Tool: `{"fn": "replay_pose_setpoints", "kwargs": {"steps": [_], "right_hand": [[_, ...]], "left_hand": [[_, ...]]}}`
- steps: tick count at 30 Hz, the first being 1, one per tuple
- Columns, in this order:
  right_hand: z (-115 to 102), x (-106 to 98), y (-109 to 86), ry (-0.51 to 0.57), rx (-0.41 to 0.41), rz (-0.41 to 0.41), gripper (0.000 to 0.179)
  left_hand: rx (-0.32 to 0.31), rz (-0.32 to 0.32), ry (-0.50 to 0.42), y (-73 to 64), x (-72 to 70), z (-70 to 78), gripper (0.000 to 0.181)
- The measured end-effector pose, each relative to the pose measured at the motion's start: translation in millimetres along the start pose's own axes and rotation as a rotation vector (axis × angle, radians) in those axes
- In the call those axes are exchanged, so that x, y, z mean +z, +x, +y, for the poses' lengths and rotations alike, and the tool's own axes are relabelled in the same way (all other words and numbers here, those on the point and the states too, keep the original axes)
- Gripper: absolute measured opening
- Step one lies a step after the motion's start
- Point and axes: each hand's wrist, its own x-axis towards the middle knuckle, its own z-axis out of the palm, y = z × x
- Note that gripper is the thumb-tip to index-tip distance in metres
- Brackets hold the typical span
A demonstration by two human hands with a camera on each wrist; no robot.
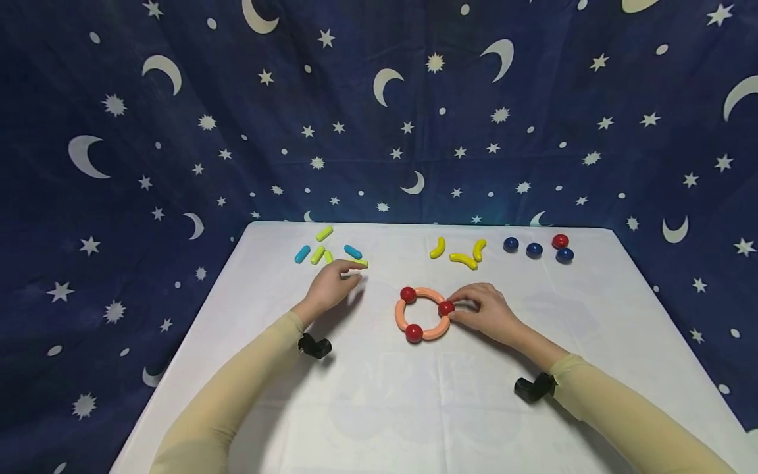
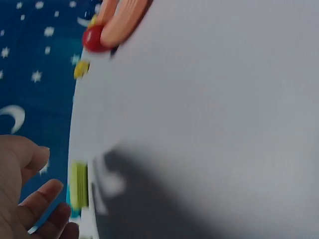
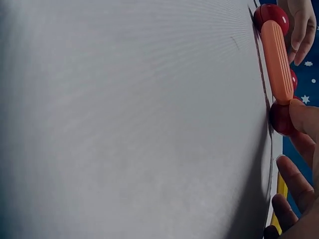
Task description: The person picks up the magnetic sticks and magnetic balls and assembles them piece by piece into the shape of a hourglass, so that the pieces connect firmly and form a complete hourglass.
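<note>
"Close in on the white table (image 1: pixel 367 415), what does your right hand (image 1: pixel 488 315) have?"

"Its thumb and a finger pinch a red ball (image 1: pixel 446 308) at the right side of the ring (image 1: pixel 401 317), which lies between my hands."

"And your left hand (image 1: pixel 333 286)?"

"Slightly bent, fingers apart, holding nothing that I can see. It is much the nearer one to a green stick (image 2: pixel 79 185) just past its fingertips, long axis roughly left to right. Whether a finger touches it, I can't tell."

"Count everything, near to far."

"Around the ring, three red balls alternate with three orange curved pieces (image 1: pixel 437 331). Past that come three yellow curved pieces (image 1: pixel 463 261); four green sticks, including the one by my hand; two light blue sticks (image 1: pixel 303 254); three dark blue balls (image 1: pixel 534 250) and one loose red ball (image 1: pixel 560 241)."

"Behind those?"

"One dark cloth (image 1: pixel 349 168) with moons and stars."
</note>
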Motion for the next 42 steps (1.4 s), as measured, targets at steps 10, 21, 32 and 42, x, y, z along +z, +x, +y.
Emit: {"fn": "replay_pose_setpoints", "kwargs": {"steps": [10, 21, 32, 42], "right_hand": [[2.9, 0.4, -1.7, 0.011, 0.042, -0.011, 0.034], [4.0, -1.2, -1.8, -0.002, 0.017, -0.018, 0.032], [1.3, 1.0, -2.6, 0.026, 0.041, -0.033, 0.031], [-0.1, -1.0, -3.2, 0.025, 0.037, -0.024, 0.031]], "left_hand": [[-0.135, 0.161, 0.138, 8.7, -37.0, -30.5, 0.038], [-0.259, 0.238, 0.276, 17.7, -57.6, -44.2, 0.041], [-0.311, 0.223, 0.394, 32.4, -56.8, -50.4, 0.039], [-0.338, 0.195, 0.481, 39.6, -52.4, -52.2, 0.036]]}}
